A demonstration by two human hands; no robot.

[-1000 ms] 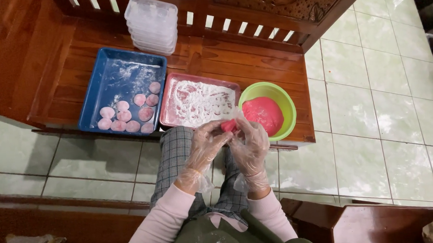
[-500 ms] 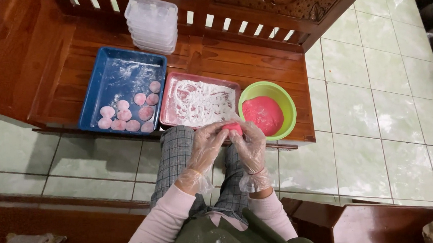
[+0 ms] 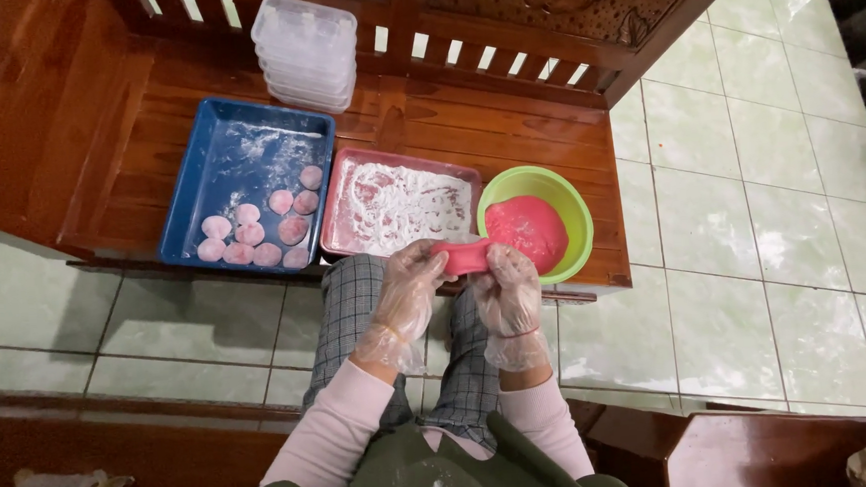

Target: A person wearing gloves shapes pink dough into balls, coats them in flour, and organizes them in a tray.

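Both hands wear clear plastic gloves and together hold a flattened piece of pink dough [image 3: 464, 256] just above my knees. My left hand [image 3: 408, 285] grips its left end and my right hand [image 3: 508, 287] its right end. Just beyond them a green bowl [image 3: 576, 205] holds a mound of pink dough [image 3: 527, 230]. A pink tray [image 3: 342, 194] dusted with white flour sits left of the bowl. A blue tray [image 3: 197, 158] further left carries several floured pink dough balls [image 3: 257, 229].
The trays and bowl rest on a dark wooden bench [image 3: 65, 126] with a slatted back. A stack of clear plastic containers [image 3: 305, 49] stands behind the trays. Pale tiled floor [image 3: 744, 254] spreads to the right; another wooden surface [image 3: 766, 449] lies at the lower right.
The dough piece between my hands has been pressed and stretched from a small lump into a wider, flatter strip. My hands have stayed in front of the pink tray.
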